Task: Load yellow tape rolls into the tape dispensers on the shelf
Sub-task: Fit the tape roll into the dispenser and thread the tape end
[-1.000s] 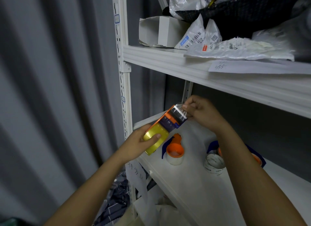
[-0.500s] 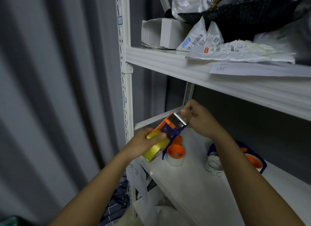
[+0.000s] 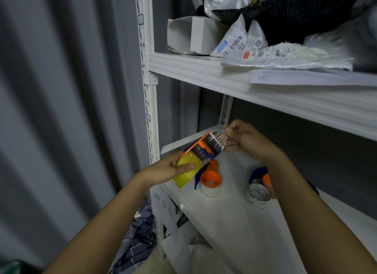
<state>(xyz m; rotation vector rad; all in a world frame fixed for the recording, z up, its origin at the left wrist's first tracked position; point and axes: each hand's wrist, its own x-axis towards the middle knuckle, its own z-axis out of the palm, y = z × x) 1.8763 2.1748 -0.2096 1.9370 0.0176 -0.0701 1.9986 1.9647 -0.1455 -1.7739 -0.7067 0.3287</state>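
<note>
Since a second ago, both hands have been carrying the loaded dispenser a little lower and closer to the shelf edge, and the free end of the tape is now being drawn out past the toothed blade instead of lying against it.

From the head view, I am watching the left hand (image 3: 163, 169) gripping the tape dispenser (image 3: 201, 149) around its yellow tape roll (image 3: 186, 171), thumb lying across the roll's face and fingers curled behind it. The right hand (image 3: 247, 140) is pinching the tape end (image 3: 219, 140) between thumb and fingertips, the other fingers folded in. The dispenser is hanging in the air just above the front of the lower shelf (image 3: 224, 216), tilted with its blade end up toward the right.

I am judging the roll as light and stiff, its smooth outer face a bit slippery, so gripping it by the edges and the plastic frame looks safest. The pulled-out strip is thin, soft and sticky; it is already puckering into folds, and it could cling to itself or to fingers if it slackens. The serrated blade is worth keeping skin away from.

On the shelf below, an orange dispenser (image 3: 210, 179) is lying just beside the held one, and a second dispenser (image 3: 257, 172) with a whitish roll (image 3: 258, 194) is sitting farther right, partly hidden by the right forearm.
</note>
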